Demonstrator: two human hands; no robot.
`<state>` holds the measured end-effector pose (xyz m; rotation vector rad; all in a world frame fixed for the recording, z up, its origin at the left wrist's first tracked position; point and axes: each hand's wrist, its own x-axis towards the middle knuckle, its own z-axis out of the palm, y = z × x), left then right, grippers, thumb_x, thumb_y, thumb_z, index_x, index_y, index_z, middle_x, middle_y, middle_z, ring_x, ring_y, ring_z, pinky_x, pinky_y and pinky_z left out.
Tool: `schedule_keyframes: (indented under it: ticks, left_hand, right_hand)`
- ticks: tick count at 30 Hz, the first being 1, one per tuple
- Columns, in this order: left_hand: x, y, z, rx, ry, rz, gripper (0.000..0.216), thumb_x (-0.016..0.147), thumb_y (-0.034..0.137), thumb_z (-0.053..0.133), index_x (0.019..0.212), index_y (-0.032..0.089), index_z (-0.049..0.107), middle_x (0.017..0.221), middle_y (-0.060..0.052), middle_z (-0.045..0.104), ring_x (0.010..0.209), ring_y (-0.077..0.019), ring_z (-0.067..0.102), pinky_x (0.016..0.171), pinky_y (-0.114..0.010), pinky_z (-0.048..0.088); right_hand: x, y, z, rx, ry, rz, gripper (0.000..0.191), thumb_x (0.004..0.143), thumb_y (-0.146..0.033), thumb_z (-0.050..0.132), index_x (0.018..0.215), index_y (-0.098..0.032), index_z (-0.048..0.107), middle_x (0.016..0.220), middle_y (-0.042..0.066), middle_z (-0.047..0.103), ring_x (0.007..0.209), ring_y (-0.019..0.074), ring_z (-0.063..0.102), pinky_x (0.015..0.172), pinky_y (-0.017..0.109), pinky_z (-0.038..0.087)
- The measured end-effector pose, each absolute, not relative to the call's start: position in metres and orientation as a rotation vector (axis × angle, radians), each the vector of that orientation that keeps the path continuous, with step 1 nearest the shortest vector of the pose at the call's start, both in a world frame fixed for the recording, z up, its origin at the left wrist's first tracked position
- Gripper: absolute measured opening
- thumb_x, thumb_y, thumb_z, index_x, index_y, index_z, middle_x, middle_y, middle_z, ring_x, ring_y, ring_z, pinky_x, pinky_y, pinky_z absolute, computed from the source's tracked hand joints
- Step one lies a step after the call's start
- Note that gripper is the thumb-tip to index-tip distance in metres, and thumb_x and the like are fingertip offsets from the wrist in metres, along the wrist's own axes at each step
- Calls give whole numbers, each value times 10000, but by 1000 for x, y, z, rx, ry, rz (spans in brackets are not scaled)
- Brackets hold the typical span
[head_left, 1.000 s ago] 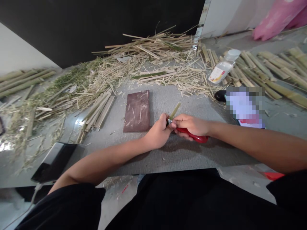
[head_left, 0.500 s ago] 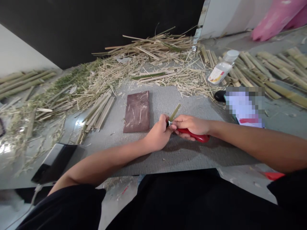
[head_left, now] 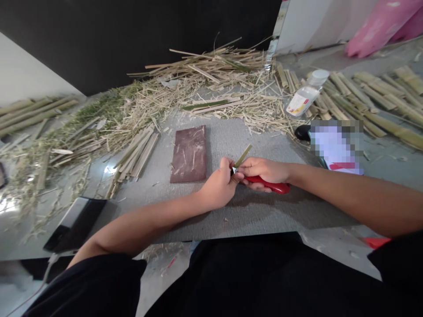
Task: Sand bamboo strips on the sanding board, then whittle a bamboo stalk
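Above the grey table my two hands meet, fingertip to fingertip. My right hand [head_left: 266, 171] is wrapped round the red handle of a knife [head_left: 279, 187], whose short shiny blade shows between the hands. Closed beside it, my left hand [head_left: 218, 187] pinches a narrow bamboo strip [head_left: 243, 154] against the blade. The strip's free end sticks up and to the right; its lower end is hidden by my fingers. A small dark piece shows at my left fingertips, too small to make out. Left of the hands lies a brown, scuffed rectangular pad [head_left: 189, 154].
A bundle of split bamboo strips [head_left: 137, 154] lies left of the pad. Shavings [head_left: 148, 101] are heaped behind. At right are a clear bottle [head_left: 304, 97], a blurred phone [head_left: 337, 147] and bamboo pieces [head_left: 380, 97]. A black-and-white device [head_left: 76, 224] with a cable sits front left.
The bamboo strip's free end has shifted slightly to the right, and the knife handle with my right hand has moved a touch right. My left hand has barely moved.
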<state>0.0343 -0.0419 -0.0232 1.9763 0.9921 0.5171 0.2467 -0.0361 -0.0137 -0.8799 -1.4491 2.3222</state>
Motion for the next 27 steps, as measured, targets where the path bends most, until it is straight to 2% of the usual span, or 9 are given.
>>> schedule_keyframes:
  ticks: [3, 8, 15, 21, 27]
  left_hand:
    - [34, -43, -24, 1993, 1009, 504, 197, 1044, 331, 472, 1039, 238, 299, 696, 50, 467, 589, -156, 479, 564, -295, 330]
    - [33, -44, -26, 2007, 1065, 507, 175, 994, 188, 467, 1071, 235, 318, 719, 31, 514, 635, -173, 537, 597, -301, 369]
    - [35, -39, -24, 1932, 1029, 585, 158, 1049, 270, 434, 971, 245, 300, 740, 37, 486, 643, -151, 503, 602, -298, 360]
    - [36, -36, -30, 1672, 866, 589, 198, 1033, 310, 509, 1003, 236, 328, 734, 70, 418, 611, -105, 414, 579, -262, 340]
    - [39, -38, -23, 1202, 635, 484, 310, 967, 284, 599, 1008, 255, 293, 687, 119, 426, 465, -44, 334, 470, -192, 265]
  right_hand:
    - [246, -37, -14, -870, -1448, 2298, 383, 1053, -528, 531, 844, -207, 513, 498, -63, 494, 339, 98, 433, 322, 196, 349]
    - [233, -53, -20, -1015, -1403, 2042, 400, 1051, -530, 534, 819, -204, 524, 491, -51, 502, 354, 103, 441, 345, 215, 386]
    - [218, -69, -31, -1080, -1300, 1682, 406, 1086, -499, 464, 799, -214, 508, 526, -47, 533, 376, 106, 488, 375, 229, 413]
    - [220, -62, -30, -1104, -1205, 1409, 259, 1007, -439, 650, 922, -238, 510, 508, -85, 557, 364, 119, 504, 380, 234, 405]
    - [223, -55, -29, -1016, -1160, 1411, 276, 979, -450, 691, 912, -239, 527, 542, -85, 548, 387, 112, 500, 388, 242, 421]
